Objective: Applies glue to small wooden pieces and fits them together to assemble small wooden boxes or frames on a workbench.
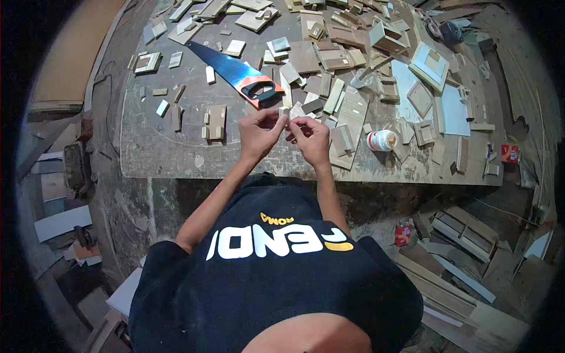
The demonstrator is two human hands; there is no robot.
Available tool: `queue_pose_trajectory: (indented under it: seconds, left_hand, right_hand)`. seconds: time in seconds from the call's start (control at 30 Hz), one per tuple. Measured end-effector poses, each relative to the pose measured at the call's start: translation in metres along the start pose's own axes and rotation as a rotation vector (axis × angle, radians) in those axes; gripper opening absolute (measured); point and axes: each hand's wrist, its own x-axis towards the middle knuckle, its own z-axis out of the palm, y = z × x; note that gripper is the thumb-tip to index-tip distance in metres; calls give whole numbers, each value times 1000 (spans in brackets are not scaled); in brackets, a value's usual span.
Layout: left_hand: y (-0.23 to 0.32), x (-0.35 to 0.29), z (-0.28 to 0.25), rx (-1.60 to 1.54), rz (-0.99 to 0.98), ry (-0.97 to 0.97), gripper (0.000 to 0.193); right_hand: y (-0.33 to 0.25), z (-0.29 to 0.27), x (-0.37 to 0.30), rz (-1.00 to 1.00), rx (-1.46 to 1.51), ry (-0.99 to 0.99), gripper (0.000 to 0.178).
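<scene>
Above the near part of the workbench, my left hand (pixel 262 133) pinches a small pale wood block (pixel 283 111) between thumb and fingers. Close beside it, my right hand (pixel 312 141) has its thumb and fingertips pressed together. Whatever those right fingertips hold is too small and covered to make out. Just beyond my hands lies a handsaw (pixel 232 72) with a bluish blade and an orange-and-black handle. Left of my left hand, a brown board (pixel 216 123) bears small blocks. To the right of my right hand is a white jar (pixel 382 140) with a red-marked label.
Wood offcuts (pixel 306 57) cover the far middle and right of the worn workbench (pixel 168 154). An open wooden box (pixel 387 39) and white sheets (pixel 455 112) lie at the right. Boards (pixel 465 235) and a red packet (pixel 403 235) are on the floor.
</scene>
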Motion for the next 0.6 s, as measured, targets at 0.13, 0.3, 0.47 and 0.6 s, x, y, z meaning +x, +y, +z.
queue_pose_trajectory:
  seconds: [0.13, 0.3, 0.47, 0.6]
  left_hand:
    - [-9, 0, -12, 31, -31, -52, 18]
    - [-28, 8, -26, 206, 74, -233, 20]
    - [-27, 9, -32, 166, -65, -327, 19]
    - [-42, 14, -35, -157, -306, -365, 15]
  right_hand:
    - [8, -5, 1, -62, -79, -123, 11]
    - [27, -8, 2, 37, 43, -269, 11]
    - [37, 5, -7, 61, 118, -214, 14]
    - [37, 12, -7, 78, 311, -207, 14]
